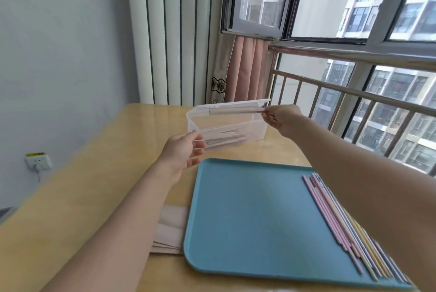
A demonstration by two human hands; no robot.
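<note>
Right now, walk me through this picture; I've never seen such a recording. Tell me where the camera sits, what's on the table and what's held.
No machine here: a person wears one camera on the head, looking down at their bare hands. The left hand holds a clear plastic box on the wooden table. The right hand pinches the end of a pale pink sleeve at the box's open top. Nearer lies a blue tray with coloured sticks along its right side, and a stack of pink sleeves at its left edge.

The clear box (pixel 232 128) stands open, pink sleeve (pixel 236 111) across its top.
</note>
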